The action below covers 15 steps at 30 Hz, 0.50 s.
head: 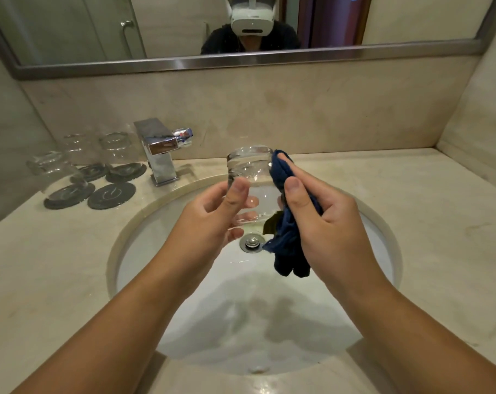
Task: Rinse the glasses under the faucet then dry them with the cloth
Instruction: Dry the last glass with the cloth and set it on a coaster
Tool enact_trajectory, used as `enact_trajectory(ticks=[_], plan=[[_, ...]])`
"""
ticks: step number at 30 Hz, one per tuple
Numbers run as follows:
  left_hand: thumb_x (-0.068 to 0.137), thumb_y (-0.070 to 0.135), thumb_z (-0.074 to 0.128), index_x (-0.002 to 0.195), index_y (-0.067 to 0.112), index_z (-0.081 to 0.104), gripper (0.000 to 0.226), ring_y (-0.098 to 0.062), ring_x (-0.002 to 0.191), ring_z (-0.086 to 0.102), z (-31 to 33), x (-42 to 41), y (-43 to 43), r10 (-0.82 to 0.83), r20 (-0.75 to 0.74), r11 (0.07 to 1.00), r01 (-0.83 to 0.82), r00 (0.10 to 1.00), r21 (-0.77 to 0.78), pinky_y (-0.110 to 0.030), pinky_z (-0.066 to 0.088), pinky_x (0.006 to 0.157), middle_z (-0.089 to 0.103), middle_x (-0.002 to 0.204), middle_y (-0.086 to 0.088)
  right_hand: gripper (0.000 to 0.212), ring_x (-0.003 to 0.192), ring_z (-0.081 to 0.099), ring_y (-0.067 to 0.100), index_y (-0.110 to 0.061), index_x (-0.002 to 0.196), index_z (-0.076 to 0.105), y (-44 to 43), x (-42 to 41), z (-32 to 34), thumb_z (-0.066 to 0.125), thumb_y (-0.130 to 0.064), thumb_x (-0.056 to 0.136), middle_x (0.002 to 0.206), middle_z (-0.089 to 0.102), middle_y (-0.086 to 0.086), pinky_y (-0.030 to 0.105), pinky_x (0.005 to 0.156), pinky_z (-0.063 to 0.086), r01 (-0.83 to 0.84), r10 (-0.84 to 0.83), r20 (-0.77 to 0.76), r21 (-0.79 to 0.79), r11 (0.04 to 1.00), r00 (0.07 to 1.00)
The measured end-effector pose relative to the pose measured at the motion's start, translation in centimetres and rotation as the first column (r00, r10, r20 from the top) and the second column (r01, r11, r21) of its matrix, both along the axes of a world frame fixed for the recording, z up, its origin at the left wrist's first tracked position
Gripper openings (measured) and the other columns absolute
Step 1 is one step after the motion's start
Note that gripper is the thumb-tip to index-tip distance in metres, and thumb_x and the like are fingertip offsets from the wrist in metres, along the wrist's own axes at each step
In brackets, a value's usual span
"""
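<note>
Over the sink basin (167,251) my left hand (215,217) grips a clear glass (251,172), thumb on its near side and fingers round the far side. My right hand (323,220) holds a dark blue cloth (283,223) and presses it against the right side of that glass. The cloth's loose end hangs down above the drain (251,242). A chrome faucet (158,149) stands at the back left of the basin, with no water running that I can see.
Three clear glasses (56,177) stand upside down on dark round coasters (112,195) left of the faucet; one coaster is bare. Beige stone counter (411,223) surrounds the basin. A mirror (241,29) spans the back wall and walls close in both sides.
</note>
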<state>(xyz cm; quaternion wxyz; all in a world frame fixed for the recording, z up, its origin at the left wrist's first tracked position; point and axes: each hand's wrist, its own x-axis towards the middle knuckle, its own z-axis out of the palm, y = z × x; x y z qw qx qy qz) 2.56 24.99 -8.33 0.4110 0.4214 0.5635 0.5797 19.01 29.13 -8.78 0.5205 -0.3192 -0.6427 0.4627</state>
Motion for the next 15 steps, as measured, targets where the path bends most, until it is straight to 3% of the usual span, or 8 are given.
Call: enact_trajectory(ticks=[3,5,6,7,9,10,13,15], plan=[[0.071,0.069,0.069,0.130,0.025,0.065,0.074,-0.019,0.088,0.074,-0.24,0.33,0.23,0.018,0.114,1.000,-0.017,0.993,-0.015,-0.033,0.055,0.083,0.082,0.109,-0.007,0.034,0.065,0.056,0.012,-0.043,0.138,0.068,0.14,0.05,-0.14,0.056,-0.032,0.109,0.068,0.058,0.001,0.026,0.061,0.050,-0.010,0.009,0.019,0.047,0.999,1.000],[0.078,0.068,0.065,0.135,0.028,0.059,0.070,-0.023,0.090,0.073,-0.37,0.52,0.32,0.022,0.132,1.000,-0.021,0.991,-0.014,-0.034,0.056,0.082,0.082,0.108,-0.009,0.036,0.059,0.052,0.003,-0.042,0.140,0.065,-0.05,-0.01,-0.18,0.055,-0.027,0.109,0.061,0.056,-0.020,0.015,0.058,0.044,-0.048,0.044,0.034,0.099,0.994,0.998],[0.081,0.067,0.064,0.136,0.029,0.057,0.067,-0.026,0.093,0.074,-0.43,0.51,0.37,0.020,0.129,1.000,-0.019,0.991,-0.009,-0.038,0.057,0.085,0.082,0.108,-0.008,0.036,0.062,0.058,-0.001,-0.042,0.140,0.064,-0.19,-0.04,-0.11,0.055,-0.024,0.109,0.067,0.062,-0.029,0.010,0.061,0.046,-0.069,0.065,0.038,0.120,0.990,0.997],[0.083,0.067,0.064,0.136,0.030,0.056,0.066,-0.029,0.099,0.075,-0.45,0.49,0.41,0.017,0.122,1.000,-0.017,0.992,-0.002,-0.042,0.058,0.090,0.082,0.109,-0.008,0.037,0.078,0.067,-0.006,-0.042,0.139,0.062,-0.25,-0.07,-0.04,0.056,-0.021,0.109,0.087,0.070,-0.037,0.008,0.069,0.049,-0.076,0.070,0.045,0.140,0.987,0.997],[0.082,0.073,0.074,0.134,0.036,0.056,0.066,-0.033,0.109,0.076,-0.44,0.34,0.39,0.015,0.099,1.000,-0.016,0.995,0.019,-0.048,0.057,0.100,0.082,0.111,-0.004,0.039,0.120,0.063,-0.011,-0.043,0.139,0.063,-0.32,-0.13,-0.02,0.057,-0.019,0.109,0.140,0.062,-0.032,0.016,0.089,0.056,-0.075,0.065,0.064,0.174,0.982,0.996],[0.077,0.076,0.080,0.131,0.041,0.056,0.068,-0.033,0.111,0.077,-0.38,0.27,0.36,0.018,0.080,0.999,-0.020,0.997,0.028,-0.048,0.058,0.102,0.083,0.111,0.000,0.040,0.129,0.058,-0.012,-0.043,0.140,0.063,-0.31,-0.15,-0.02,0.058,-0.019,0.109,0.151,0.054,-0.028,0.021,0.091,0.059,-0.079,0.068,0.067,0.175,0.981,0.995],[0.065,0.066,0.083,0.128,0.048,0.054,0.071,-0.036,0.114,0.076,-0.21,0.26,0.28,0.006,0.050,0.998,-0.009,0.999,0.062,-0.054,0.056,0.107,0.082,0.114,-0.005,0.040,0.129,0.052,-0.019,-0.037,0.141,0.063,-0.41,-0.07,0.33,0.057,-0.014,0.108,0.155,0.052,-0.020,0.003,0.089,0.048,-0.070,0.058,0.067,0.193,0.979,0.996],[0.068,0.062,0.083,0.137,0.043,0.053,0.078,-0.039,0.119,0.074,-0.23,0.32,0.20,-0.036,0.073,0.995,0.029,0.997,0.090,-0.055,0.055,0.110,0.080,0.121,-0.008,0.039,0.116,0.066,-0.012,-0.035,0.142,0.063,-0.46,0.15,0.45,0.055,-0.015,0.109,0.147,0.064,-0.011,0.001,0.079,0.049,-0.066,0.067,0.000,0.156,0.985,0.998]])
